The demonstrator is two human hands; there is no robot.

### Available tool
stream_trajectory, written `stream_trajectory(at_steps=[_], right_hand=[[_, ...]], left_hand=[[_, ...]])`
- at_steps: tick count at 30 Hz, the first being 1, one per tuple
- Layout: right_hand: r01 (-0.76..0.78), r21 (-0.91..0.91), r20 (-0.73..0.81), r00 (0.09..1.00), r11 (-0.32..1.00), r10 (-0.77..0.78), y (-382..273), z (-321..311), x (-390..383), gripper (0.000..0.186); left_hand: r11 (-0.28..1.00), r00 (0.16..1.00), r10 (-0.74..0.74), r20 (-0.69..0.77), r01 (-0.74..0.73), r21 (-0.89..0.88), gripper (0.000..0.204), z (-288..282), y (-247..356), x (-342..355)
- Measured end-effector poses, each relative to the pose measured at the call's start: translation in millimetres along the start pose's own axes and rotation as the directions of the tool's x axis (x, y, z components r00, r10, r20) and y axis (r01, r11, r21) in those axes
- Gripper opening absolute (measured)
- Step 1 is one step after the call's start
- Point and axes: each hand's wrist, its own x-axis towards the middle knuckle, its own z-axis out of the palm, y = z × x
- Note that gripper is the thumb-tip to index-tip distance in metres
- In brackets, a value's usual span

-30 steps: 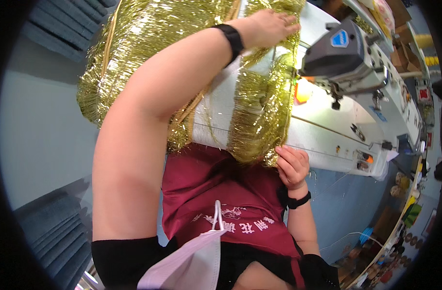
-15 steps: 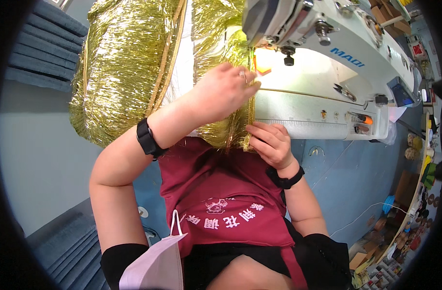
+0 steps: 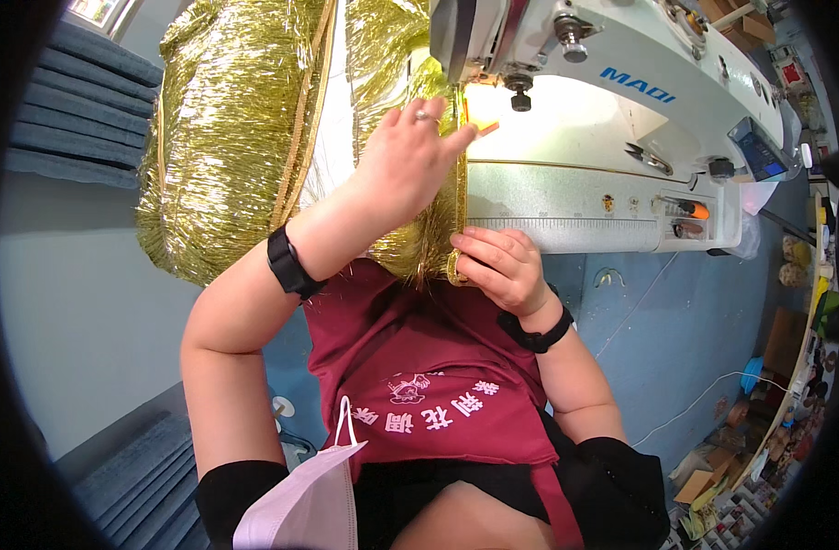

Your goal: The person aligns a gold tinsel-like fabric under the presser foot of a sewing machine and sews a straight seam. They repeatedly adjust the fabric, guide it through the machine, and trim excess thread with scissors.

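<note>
Hands: apart; your right hand [image 3: 502, 266] pinches the edge of the gold fringe [image 3: 231, 119]; can't tell if your left hand [image 3: 406, 160], over it, grips.
Fringe: on the table [image 3: 566, 194], by your machine [image 3: 612, 66].
Table: pale, with snips [image 3: 648, 159].
Room: blue floor [image 3: 644, 321]; blue cloth [image 3: 80, 110] at left.

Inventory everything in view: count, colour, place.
tinsel fringe: one heap, gold, upper left to centre
trim: several bands, gold, along the fringe
sewing machine: one, white, upper right
thread snips: one, dark, on the machine
tool handle: one, orange, machine's right end
display: one, dark blue, machine's right end
folded cloth: two stacks, blue, left side
cardboard boxes: several, brown, far right
small clutter: uncountable, mixed, right rim
face mask: one, pale lilac, bottom
apron: one, maroon, lower centre
wristbands: two, black, one per wrist
ring: one, silver, on a finger
left hand: one, bare, over the fringe
right hand: one, bare, at the trim
</note>
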Motion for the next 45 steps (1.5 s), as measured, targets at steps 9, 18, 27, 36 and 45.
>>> stream_trajectory(at_steps=[9,18,27,36,45], right_hand=[[-0.005,0.018,-0.023,1.000,1.000,0.005,1.1,1.3,-2.2,0.016],[-0.002,0.023,-0.018,1.000,1.000,0.002,3.2,0.4,-7.2,0.017],[0.012,0.023,-0.015,1.000,1.000,-0.011,6.2,-1.8,-9.1,0.019],[0.008,0.006,-0.034,0.999,1.000,-0.008,4.6,-4.5,-10.9,0.020],[0.011,0.046,-0.164,0.986,0.999,-0.003,1.7,7.6,-21.9,0.024]], left_hand=[[0.972,0.991,-0.133,0.005,0.132,-0.195,0.068,21.0,-9.5,5.3],[0.874,0.880,-0.451,0.150,0.402,0.273,0.062,-6.6,-41.0,-27.1],[0.721,0.758,-0.631,-0.165,0.652,0.233,0.047,-30.8,-67.9,-94.5],[0.974,0.968,0.132,-0.213,-0.166,-0.152,0.049,-1.3,43.0,-63.8],[0.926,0.947,0.093,-0.308,-0.196,-0.323,0.048,19.4,57.6,-68.9]])
